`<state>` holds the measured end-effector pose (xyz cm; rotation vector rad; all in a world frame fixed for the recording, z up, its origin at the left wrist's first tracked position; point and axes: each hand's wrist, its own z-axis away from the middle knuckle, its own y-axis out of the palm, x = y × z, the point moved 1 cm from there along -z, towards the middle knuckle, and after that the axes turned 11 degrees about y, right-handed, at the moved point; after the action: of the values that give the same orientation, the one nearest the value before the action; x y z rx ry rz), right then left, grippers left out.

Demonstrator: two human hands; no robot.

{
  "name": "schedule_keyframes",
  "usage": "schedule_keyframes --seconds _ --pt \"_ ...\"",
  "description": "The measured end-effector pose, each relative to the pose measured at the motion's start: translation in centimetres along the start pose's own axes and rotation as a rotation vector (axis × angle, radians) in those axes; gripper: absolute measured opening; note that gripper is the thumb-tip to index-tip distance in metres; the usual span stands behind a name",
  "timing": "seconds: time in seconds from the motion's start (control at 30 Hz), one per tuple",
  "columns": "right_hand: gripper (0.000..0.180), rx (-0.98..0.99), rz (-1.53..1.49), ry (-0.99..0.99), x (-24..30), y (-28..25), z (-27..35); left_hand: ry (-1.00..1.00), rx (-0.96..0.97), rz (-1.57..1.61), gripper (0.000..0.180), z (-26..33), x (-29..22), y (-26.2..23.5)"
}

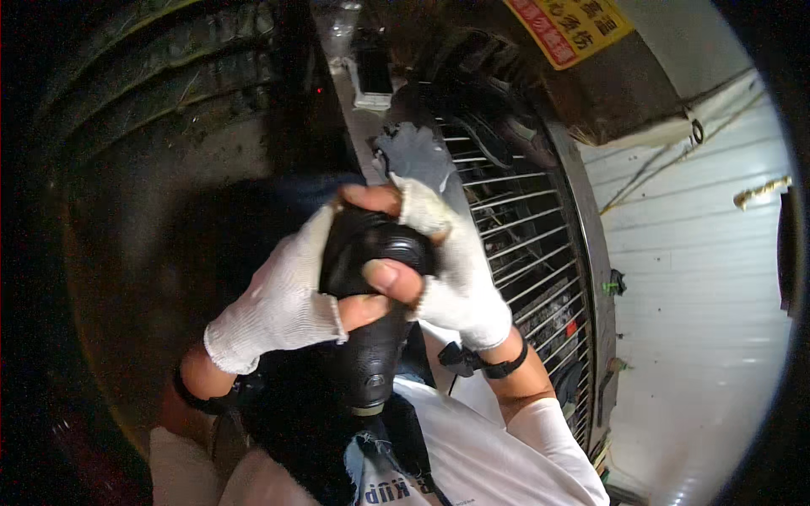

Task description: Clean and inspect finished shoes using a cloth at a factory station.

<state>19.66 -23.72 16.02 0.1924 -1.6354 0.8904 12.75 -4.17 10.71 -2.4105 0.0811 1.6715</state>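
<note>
Both hands wear white knit gloves with bare fingertips. Between them, in front of my chest, is a black leather shoe (pixel 369 358), its narrow end pointing down toward me and showing a pale tip. My left hand (pixel 283 291) grips the shoe from the left side, thumb stretched across its front. From the right, my right hand (pixel 456 270) wraps round the upper part, its thumb pressed on the dark leather beside a rounded, ribbed-looking fold. The fingers behind the shoe are mostly hidden. Dark bands circle both wrists.
A metal rack with bars (pixel 523 223) runs along the right, with dark shoes (pixel 527 139) at its far end. Beyond my hands, a narrow ledge (pixel 359 139) carries a grey rag-like piece (pixel 413 156) and a phone-like object (pixel 373 80). A yellow-and-red sign (pixel 574 29) hangs above.
</note>
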Motion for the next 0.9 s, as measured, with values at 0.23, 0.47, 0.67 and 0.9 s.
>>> schedule_keyframes --seconds 0.23,0.47,0.67,0.9 --pt "0.097 -0.101 -0.428 -0.154 -1.0 1.3 0.6 0.13 -0.307 -0.386 0.077 0.7 -5.5 0.0" --pt "0.104 -0.175 -0.225 0.365 -2.5 6.3 4.8 -0.029 -0.552 -0.268 0.093 0.4 -2.9 -0.7" --pt "0.06 -0.094 -0.286 0.646 -3.9 1.3 6.8 -0.107 -0.26 -0.099 0.106 5.0 -0.7 3.5" --pt "0.104 -0.239 -0.38 0.192 -3.6 5.6 7.5 -0.107 -0.247 0.263 0.073 0.2 -2.2 0.7"
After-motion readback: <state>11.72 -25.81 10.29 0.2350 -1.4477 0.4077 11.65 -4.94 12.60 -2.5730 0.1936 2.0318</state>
